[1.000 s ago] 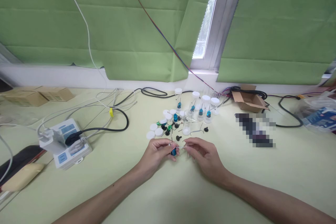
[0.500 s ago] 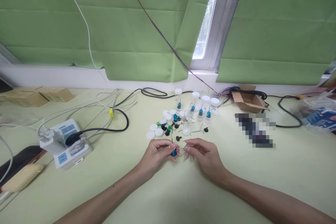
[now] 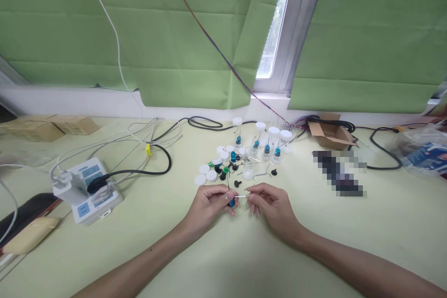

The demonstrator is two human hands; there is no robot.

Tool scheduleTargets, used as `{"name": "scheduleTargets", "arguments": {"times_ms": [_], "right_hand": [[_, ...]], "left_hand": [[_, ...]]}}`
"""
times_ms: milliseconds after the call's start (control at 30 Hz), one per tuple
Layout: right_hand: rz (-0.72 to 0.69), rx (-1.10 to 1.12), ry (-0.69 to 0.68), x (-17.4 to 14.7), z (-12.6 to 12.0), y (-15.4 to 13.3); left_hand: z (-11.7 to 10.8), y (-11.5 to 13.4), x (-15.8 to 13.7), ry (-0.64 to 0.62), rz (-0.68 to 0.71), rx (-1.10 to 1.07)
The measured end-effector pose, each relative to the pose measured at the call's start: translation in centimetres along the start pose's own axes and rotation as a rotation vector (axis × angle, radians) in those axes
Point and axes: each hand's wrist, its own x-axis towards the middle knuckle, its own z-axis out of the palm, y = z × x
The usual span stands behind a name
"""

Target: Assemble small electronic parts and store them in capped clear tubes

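Note:
Near the front of the table my left hand [image 3: 213, 202] is closed on a small blue part [image 3: 231, 203], from which a thin dark rod [image 3: 228, 181] points upward. A thin silver metal rod [image 3: 240, 196] runs sideways from that part to my right hand [image 3: 268, 202], whose thumb and fingertips pinch its other end. My fingers hide both ends of the rod. Just beyond stands an uncapped clear vial [image 3: 248, 167]. Around it lie white caps [image 3: 211, 176], black thumb screws [image 3: 238, 184], green parts [image 3: 226, 170] and a bent thin rod [image 3: 261, 175].
Several capped vials [image 3: 277, 149] with blue parts inside stand farther back. On the left is a white power strip [image 3: 92, 186] with cables. An open cardboard box [image 3: 330, 137] and a plastic bag [image 3: 426, 153] sit at the right. Green blinds [image 3: 122, 32] hang behind.
My right hand has shifted very slightly right, and more of the silver rod shows between my hands. My left hand stays in nearly the same place.

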Motion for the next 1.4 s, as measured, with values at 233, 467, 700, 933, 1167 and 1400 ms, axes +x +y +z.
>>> {"name": "scheduleTargets", "arguments": {"times_ms": [233, 467, 700, 933, 1167, 1400], "right_hand": [[0.007, -0.049, -0.020, -0.15, -0.06, -0.37], [-0.015, -0.149, -0.056, -0.16, -0.06, -0.66], [-0.116, -0.262, -0.057, -0.39, -0.12, -0.68], [-0.140, -0.262, -0.024, -0.39, 0.00, -0.92], [-0.143, -0.252, 0.008, -0.29, 0.04, -0.68], [-0.127, -0.260, -0.023, -0.30, 0.03, -0.75]], "left_hand": [[0.03, -0.09, -0.01, 0.003, 0.006, -0.004], [0.03, -0.10, 0.05, 0.011, -0.007, -0.018], [-0.04, -0.13, 0.02, 0.005, -0.039, -0.049], [-0.17, -0.19, 0.07, -0.016, -0.067, -0.089], [-0.03, -0.05, 0.30, -0.060, -0.132, -0.116], [0.10, -0.14, 0.35, -0.060, -0.118, -0.126]]}}
